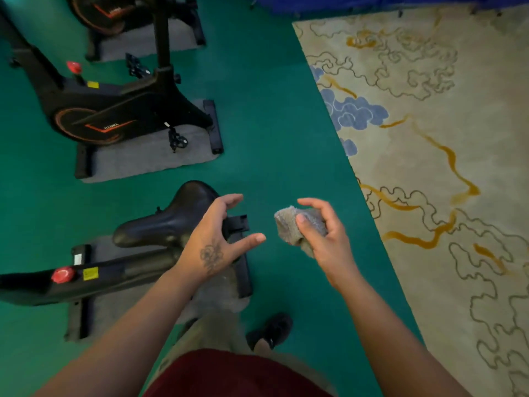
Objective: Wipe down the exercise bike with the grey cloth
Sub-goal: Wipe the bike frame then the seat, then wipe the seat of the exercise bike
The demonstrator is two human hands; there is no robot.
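The nearest black exercise bike point(120, 277) stands at the lower left, its black saddle point(171, 219) pointing left, with a red knob point(62, 275) on the frame. My right hand point(323, 239) grips a bunched grey cloth point(292, 226) in the air to the right of the saddle, over the green floor. My left hand point(217, 239) hovers just right of the saddle's wide end, fingers loosely spread and holding nothing. The two hands are apart, with a gap between them.
Two more black exercise bikes point(114, 110) point(123, 12) stand on grey mats point(148, 159) further back at the left. A beige patterned carpet point(429, 138) covers the right side. Green floor point(272, 124) runs between. My black shoe point(272, 330) is below the hands.
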